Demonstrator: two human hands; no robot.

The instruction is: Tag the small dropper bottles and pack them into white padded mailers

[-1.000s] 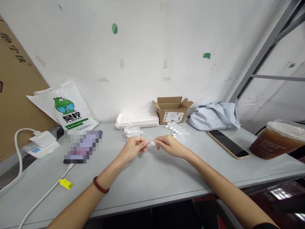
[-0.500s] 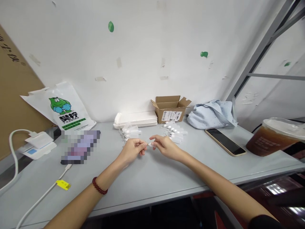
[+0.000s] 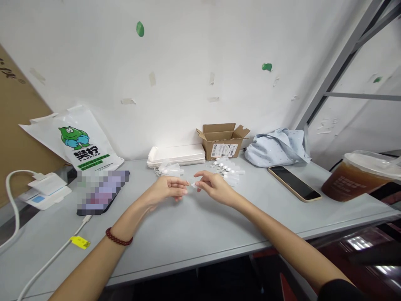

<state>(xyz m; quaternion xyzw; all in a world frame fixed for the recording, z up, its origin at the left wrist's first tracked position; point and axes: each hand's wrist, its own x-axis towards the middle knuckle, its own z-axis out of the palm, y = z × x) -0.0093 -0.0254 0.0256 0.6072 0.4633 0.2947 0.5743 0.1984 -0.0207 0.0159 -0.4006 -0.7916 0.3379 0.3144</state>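
Note:
Over the middle of the grey table (image 3: 188, 225), my two hands meet at a small white piece (image 3: 192, 185). My right hand (image 3: 214, 188) pinches it between thumb and fingertips. The fingers of my left hand (image 3: 169, 189) are closed together at its other end; what sits in that pinch is too small to make out. Behind the left hand lies a cluster of small white pieces with clear sleeves and thin loops (image 3: 172, 169). A similar cluster of white pieces (image 3: 228, 169) lies just behind my right hand.
A stack of white paper sleeves (image 3: 178, 154) and an open cardboard box (image 3: 224, 146) stand by the wall. Rightward are a pale blue cloth bag (image 3: 277, 148), a phone (image 3: 294, 184) and a drink cup (image 3: 351, 179). A blurred-screen phone (image 3: 106, 194) with cable lies left.
My left hand has shifted slightly left and its fingers have straightened somewhat. The right hand still pinches the white piece. The whole view has tilted and shifted a little.

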